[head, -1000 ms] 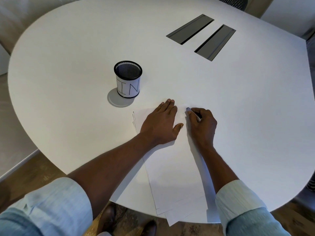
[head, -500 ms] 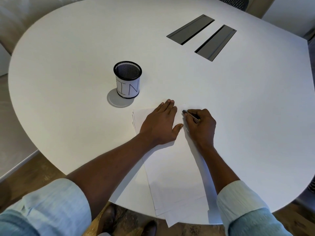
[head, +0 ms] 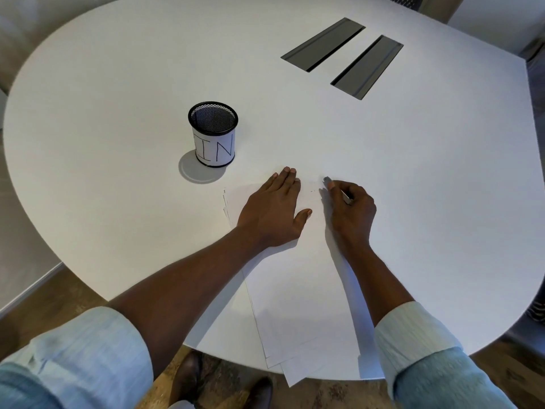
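A loose stack of white paper sheets (head: 298, 296) lies on the white table (head: 118, 84), its near end hanging over the table's front edge. My left hand (head: 274, 208) presses flat on the top part of the stack, fingers straight. Just to its right, my right hand (head: 351, 211) grips a thin pen (head: 327, 180) whose tip is at the sheet's far right corner. A few tiny ink marks show on the paper between the two hands.
A black mesh pen cup (head: 213, 134) with a white label reading "IN" stands left of the paper's far end. Two dark rectangular cable slots (head: 345, 56) sit in the table farther back. Wooden floor and my shoes show below the table's edge.
The pen tip moved a little left and then back right near the top of the sheet. My left hand has stayed pressed on the paper.
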Demonstrator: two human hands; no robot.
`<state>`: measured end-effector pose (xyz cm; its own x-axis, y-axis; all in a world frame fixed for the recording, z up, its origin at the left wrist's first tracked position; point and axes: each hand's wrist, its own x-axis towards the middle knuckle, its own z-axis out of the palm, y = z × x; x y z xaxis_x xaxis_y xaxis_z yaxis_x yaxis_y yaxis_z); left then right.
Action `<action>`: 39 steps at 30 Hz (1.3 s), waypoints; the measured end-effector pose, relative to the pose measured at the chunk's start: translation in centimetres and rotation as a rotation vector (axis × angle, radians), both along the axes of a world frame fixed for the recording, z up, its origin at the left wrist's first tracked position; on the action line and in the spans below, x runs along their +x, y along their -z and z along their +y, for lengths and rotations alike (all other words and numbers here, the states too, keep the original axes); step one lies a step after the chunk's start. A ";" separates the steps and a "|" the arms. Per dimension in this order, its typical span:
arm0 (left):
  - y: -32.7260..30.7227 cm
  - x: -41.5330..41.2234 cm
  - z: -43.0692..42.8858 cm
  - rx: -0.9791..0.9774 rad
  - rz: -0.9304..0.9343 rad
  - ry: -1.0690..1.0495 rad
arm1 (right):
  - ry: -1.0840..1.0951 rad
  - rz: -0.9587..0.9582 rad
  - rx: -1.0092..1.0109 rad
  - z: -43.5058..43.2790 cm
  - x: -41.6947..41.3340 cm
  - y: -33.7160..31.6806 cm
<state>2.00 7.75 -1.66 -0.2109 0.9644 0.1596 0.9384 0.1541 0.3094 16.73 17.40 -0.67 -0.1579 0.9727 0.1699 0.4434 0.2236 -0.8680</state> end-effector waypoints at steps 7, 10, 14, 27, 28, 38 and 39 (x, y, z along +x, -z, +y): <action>0.0 0.0 0.0 0.007 -0.007 -0.002 | -0.030 -0.055 0.017 0.0 0.1 0.4; 0.1 -0.1 0.1 0.021 -0.013 -0.003 | -0.037 -0.087 0.042 0.1 0.0 0.5; 0.1 -0.1 0.1 0.021 -0.012 -0.015 | -0.042 -0.075 0.043 0.0 0.0 0.6; 0.6 -0.2 0.3 0.028 0.011 -0.015 | -0.116 -0.142 0.109 0.3 -0.1 1.0; 0.6 -0.2 0.3 0.026 0.016 -0.013 | -0.122 -0.142 0.108 0.3 -0.1 1.0; 0.7 -0.4 0.5 -0.025 0.055 0.023 | -0.115 -0.102 0.131 0.2 0.1 0.9; 0.7 -0.5 0.5 -0.029 0.055 0.025 | -0.095 -0.089 0.122 0.3 0.1 0.9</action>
<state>1.53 8.29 -2.41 -0.1788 0.9735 0.1425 0.9574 0.1388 0.2531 16.85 17.67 -1.59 -0.2674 0.9259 0.2670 0.4889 0.3691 -0.7904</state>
